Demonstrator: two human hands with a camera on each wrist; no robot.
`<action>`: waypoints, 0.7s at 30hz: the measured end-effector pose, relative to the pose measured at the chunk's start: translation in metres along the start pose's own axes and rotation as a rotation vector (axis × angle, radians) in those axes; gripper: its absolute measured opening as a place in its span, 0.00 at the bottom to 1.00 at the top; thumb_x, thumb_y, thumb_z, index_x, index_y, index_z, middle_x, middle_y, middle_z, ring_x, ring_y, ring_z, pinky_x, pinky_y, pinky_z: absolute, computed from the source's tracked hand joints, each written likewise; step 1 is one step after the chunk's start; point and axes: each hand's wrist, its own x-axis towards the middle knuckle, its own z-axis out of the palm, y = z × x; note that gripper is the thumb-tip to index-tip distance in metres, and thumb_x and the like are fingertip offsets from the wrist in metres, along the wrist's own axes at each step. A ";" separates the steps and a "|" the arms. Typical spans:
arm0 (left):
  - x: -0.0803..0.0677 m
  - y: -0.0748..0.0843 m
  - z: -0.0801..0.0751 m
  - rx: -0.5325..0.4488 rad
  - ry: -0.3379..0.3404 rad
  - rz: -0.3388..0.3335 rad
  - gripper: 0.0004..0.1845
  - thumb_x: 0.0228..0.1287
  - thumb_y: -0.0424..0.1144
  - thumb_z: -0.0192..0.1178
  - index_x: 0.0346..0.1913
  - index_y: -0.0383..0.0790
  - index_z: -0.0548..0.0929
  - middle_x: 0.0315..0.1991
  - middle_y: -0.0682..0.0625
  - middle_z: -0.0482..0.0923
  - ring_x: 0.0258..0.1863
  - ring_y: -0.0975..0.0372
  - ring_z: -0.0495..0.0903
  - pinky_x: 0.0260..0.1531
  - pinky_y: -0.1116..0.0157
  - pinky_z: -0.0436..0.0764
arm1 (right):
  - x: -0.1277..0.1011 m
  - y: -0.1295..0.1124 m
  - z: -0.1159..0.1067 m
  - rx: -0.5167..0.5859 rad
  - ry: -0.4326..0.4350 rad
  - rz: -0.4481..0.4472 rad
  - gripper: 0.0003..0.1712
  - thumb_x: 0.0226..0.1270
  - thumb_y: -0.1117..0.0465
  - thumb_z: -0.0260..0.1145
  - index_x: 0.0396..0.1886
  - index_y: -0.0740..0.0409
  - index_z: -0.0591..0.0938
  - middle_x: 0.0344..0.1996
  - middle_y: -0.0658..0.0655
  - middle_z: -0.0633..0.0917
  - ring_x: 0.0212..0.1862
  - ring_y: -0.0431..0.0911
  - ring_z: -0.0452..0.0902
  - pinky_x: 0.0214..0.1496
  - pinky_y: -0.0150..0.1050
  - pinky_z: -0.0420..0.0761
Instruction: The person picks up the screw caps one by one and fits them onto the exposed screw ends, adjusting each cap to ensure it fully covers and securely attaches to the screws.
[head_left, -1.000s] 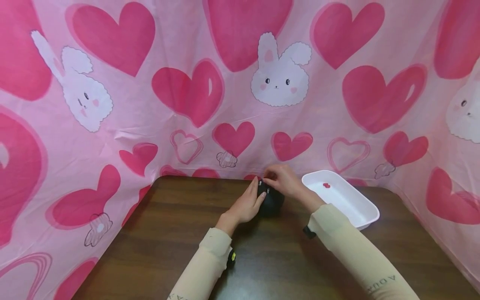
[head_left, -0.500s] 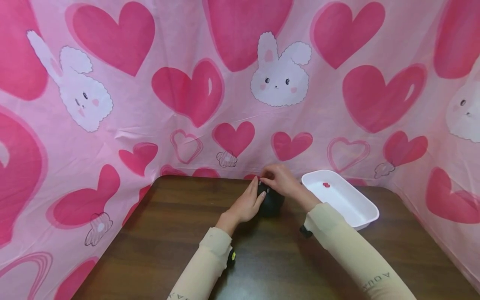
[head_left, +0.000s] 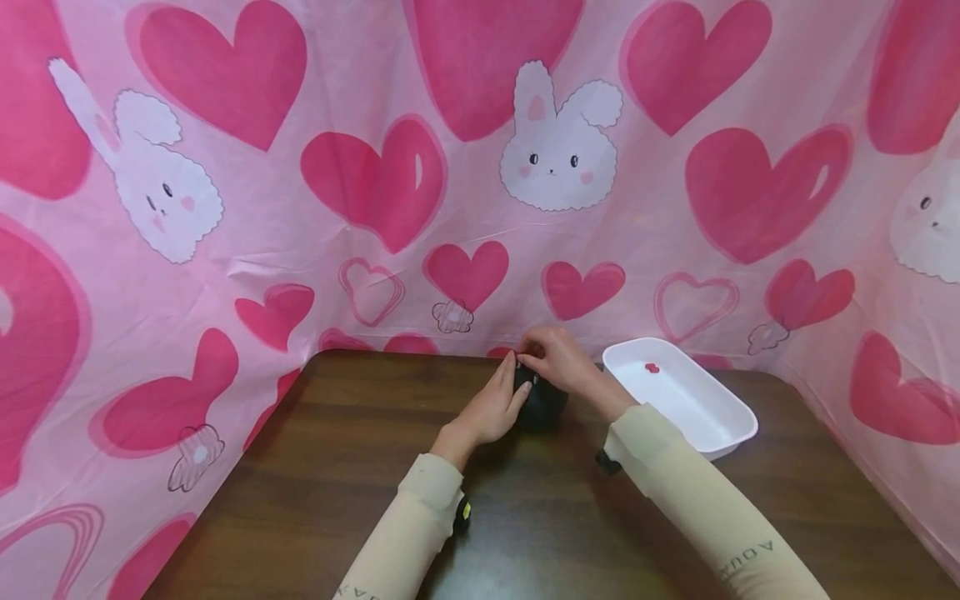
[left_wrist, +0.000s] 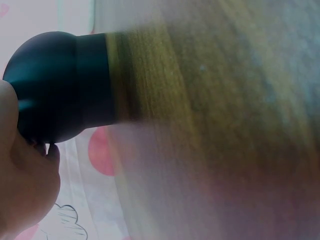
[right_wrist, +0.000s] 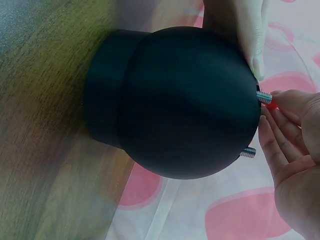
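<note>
A black dome [right_wrist: 185,100] on a narrower round base stands at the far middle of the table. Two threaded metal studs stick out of its top, one stud [right_wrist: 248,152] bare in the right wrist view. My left hand [head_left: 487,410] lies along the dome's left side with straight fingers, thumb on its near face. Above the top, my right hand [head_left: 558,362] pinches a small red piece [right_wrist: 271,105] against the end of the other stud [right_wrist: 264,97]. The fingertips cover most of that red piece, so its shape is hidden.
A white tray [head_left: 735,429] stands right of the dome, beyond the right forearm, with a small red piece [head_left: 652,367] near its far end. Behind the dark wooden table [head_left: 337,467] hangs a pink cloth [head_left: 480,208] printed with hearts and rabbits.
The right hand and forearm have shifted slightly left over the dome's top, its fingers now covering more of the far stud. The left hand and the dome hold their place.
</note>
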 end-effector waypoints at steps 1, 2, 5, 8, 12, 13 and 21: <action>0.000 0.000 0.000 -0.002 0.001 -0.001 0.40 0.83 0.57 0.36 0.82 0.35 0.37 0.84 0.42 0.36 0.82 0.55 0.43 0.78 0.57 0.51 | 0.000 0.000 0.000 0.001 -0.003 0.008 0.07 0.63 0.65 0.76 0.40 0.60 0.89 0.34 0.55 0.89 0.37 0.48 0.86 0.47 0.45 0.88; 0.000 0.000 0.000 -0.004 0.001 -0.001 0.40 0.83 0.57 0.36 0.83 0.36 0.37 0.84 0.42 0.36 0.82 0.55 0.43 0.78 0.57 0.51 | 0.000 0.000 0.000 0.004 -0.007 0.016 0.07 0.63 0.65 0.76 0.40 0.60 0.89 0.34 0.55 0.89 0.37 0.47 0.86 0.47 0.45 0.88; -0.001 0.001 -0.001 -0.010 -0.001 -0.002 0.41 0.83 0.57 0.36 0.83 0.36 0.37 0.84 0.42 0.36 0.82 0.55 0.43 0.78 0.57 0.51 | 0.000 0.000 0.001 0.008 -0.014 0.035 0.07 0.63 0.64 0.76 0.40 0.59 0.89 0.34 0.55 0.89 0.37 0.47 0.86 0.46 0.44 0.88; -0.001 0.001 -0.002 -0.015 -0.001 -0.004 0.41 0.83 0.57 0.37 0.83 0.36 0.37 0.84 0.42 0.36 0.82 0.55 0.43 0.78 0.57 0.51 | 0.000 0.000 0.001 0.015 -0.019 0.052 0.08 0.63 0.64 0.76 0.41 0.59 0.89 0.35 0.54 0.89 0.37 0.47 0.86 0.46 0.44 0.88; -0.001 0.001 -0.002 -0.015 -0.003 -0.005 0.40 0.83 0.57 0.36 0.83 0.36 0.37 0.84 0.43 0.36 0.82 0.55 0.43 0.78 0.57 0.50 | 0.000 0.001 0.002 0.019 -0.022 0.058 0.08 0.63 0.64 0.76 0.41 0.59 0.89 0.35 0.55 0.89 0.38 0.47 0.86 0.47 0.44 0.88; -0.001 0.001 -0.002 -0.017 -0.003 -0.004 0.40 0.83 0.57 0.36 0.83 0.36 0.37 0.84 0.43 0.36 0.82 0.55 0.43 0.78 0.57 0.50 | 0.000 0.001 0.002 0.018 -0.023 0.059 0.08 0.63 0.64 0.76 0.41 0.59 0.89 0.36 0.55 0.89 0.38 0.47 0.86 0.47 0.44 0.88; -0.001 0.002 -0.002 -0.017 0.000 -0.009 0.41 0.83 0.57 0.37 0.83 0.36 0.37 0.84 0.43 0.36 0.82 0.55 0.44 0.78 0.57 0.51 | -0.001 0.002 0.004 0.014 -0.009 0.024 0.07 0.62 0.65 0.76 0.40 0.59 0.89 0.35 0.55 0.89 0.37 0.47 0.86 0.47 0.44 0.88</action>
